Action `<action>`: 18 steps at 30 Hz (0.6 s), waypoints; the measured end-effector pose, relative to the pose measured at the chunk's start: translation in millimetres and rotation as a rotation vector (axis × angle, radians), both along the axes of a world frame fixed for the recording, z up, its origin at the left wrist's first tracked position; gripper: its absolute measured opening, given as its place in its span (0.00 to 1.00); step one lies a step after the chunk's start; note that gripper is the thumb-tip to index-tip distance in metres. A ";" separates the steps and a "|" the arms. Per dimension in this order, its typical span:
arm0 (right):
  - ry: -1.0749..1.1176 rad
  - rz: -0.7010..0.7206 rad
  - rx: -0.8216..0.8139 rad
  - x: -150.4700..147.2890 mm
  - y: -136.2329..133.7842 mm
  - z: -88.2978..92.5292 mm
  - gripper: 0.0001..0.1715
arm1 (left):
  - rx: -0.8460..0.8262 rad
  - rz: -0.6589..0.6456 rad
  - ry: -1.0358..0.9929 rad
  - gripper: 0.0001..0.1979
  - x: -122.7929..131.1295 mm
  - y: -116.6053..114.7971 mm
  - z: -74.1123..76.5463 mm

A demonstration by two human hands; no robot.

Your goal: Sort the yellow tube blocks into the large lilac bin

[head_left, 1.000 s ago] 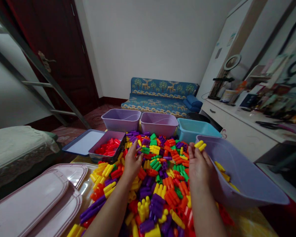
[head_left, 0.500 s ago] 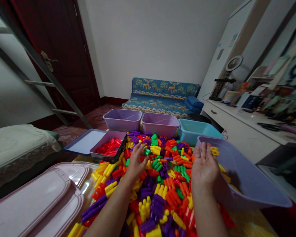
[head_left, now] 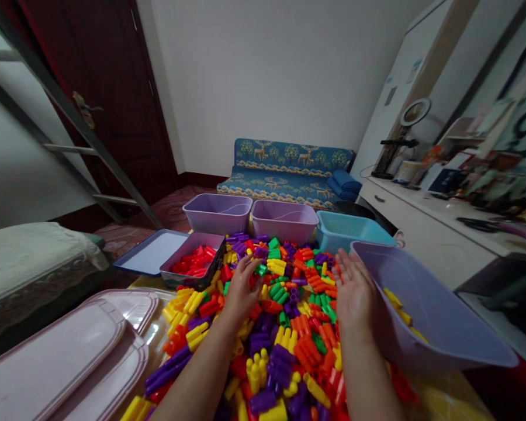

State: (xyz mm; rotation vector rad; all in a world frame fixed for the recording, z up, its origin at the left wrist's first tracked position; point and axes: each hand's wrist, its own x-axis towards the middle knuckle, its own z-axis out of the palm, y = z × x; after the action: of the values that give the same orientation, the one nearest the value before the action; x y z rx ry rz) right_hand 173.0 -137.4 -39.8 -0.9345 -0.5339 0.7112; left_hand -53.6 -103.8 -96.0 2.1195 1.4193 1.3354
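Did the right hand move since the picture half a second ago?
Yes. The right hand shifted left, away from the tilted purple bin and back over the block pile; its fingers are open and empty.

Your blocks (head_left: pixel 304 351) were smooth, shiny plastic, the lilac tub (head_left: pixel 438 327) was duller matt plastic, those pink lids (head_left: pixel 61 356) looked glossy, and the sofa (head_left: pixel 284 169) was printed cloth.
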 end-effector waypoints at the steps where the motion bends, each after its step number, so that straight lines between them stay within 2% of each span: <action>1: -0.099 0.025 -0.099 1.7 4.5 -8.8 0.29 | -0.010 0.034 0.037 0.19 -0.1 -1.2 0.8; 3: -0.345 0.062 -0.286 5.2 13.1 -27.8 0.34 | -0.050 0.120 0.118 0.17 -0.4 -4.0 3.0; 6: -0.857 0.097 -0.473 5.5 18.8 -48.9 0.35 | -0.108 0.234 0.227 0.16 -0.4 -8.0 6.4; 8: -1.167 0.141 -0.601 1.1 16.3 -53.5 0.35 | -0.135 0.250 0.268 0.19 -0.2 -9.2 7.1; 10: -1.384 0.182 -0.723 -5.2 10.8 -51.7 0.33 | -0.152 0.211 0.286 0.22 0.1 -9.2 6.3; 12: -1.511 0.212 -0.788 -10.0 5.5 -47.8 0.29 | -0.155 0.158 0.289 0.23 0.0 -8.4 4.3; 14: -1.560 0.242 -0.782 -11.3 2.4 -45.7 0.25 | -0.150 0.125 0.280 0.23 -0.4 -7.3 2.1; 18: -1.469 0.261 -0.694 -7.6 3.1 -50.4 0.21 | -0.135 0.082 0.246 0.21 -1.7 -5.5 -0.3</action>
State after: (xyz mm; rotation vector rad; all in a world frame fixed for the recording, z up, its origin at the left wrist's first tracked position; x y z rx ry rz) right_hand 165.4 -134.3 -90.2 -2.0360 -1.7825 0.3076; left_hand -55.3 -109.3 -96.3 2.2163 1.6566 0.9990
